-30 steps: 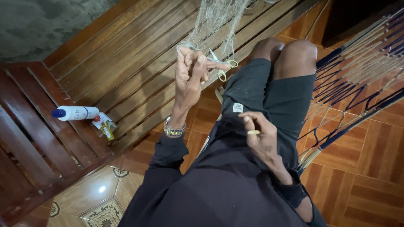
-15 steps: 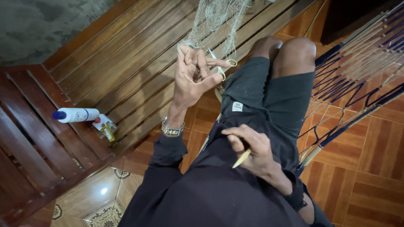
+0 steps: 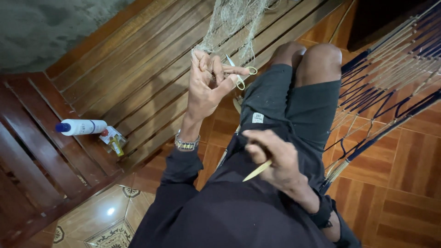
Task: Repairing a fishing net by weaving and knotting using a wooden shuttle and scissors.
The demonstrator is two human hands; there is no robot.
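Observation:
My left hand [image 3: 209, 82] is raised in front of me, pinching the lower edge of a pale fishing net [image 3: 234, 23] that hangs from above. Small scissors with yellow handles [image 3: 240, 78] sit between its fingers. A metal watch [image 3: 186, 143] is on that wrist. My right hand [image 3: 275, 158] rests lower, over my lap, gripping a thin pale-yellow netting needle [image 3: 257, 171] that points down and left. My knees in dark shorts [image 3: 294, 101] are beneath the hands.
A slatted wooden bench [image 3: 92, 78] runs along the left, with a white bottle with a blue cap [image 3: 80, 127] and a small packet [image 3: 112, 140] lying on it. A rope hammock [image 3: 390, 82] hangs at the right over orange floor tiles [image 3: 404, 183].
My right hand turned and closed around the netting needle, which now points down-left. My left hand stays up at the net with the scissors.

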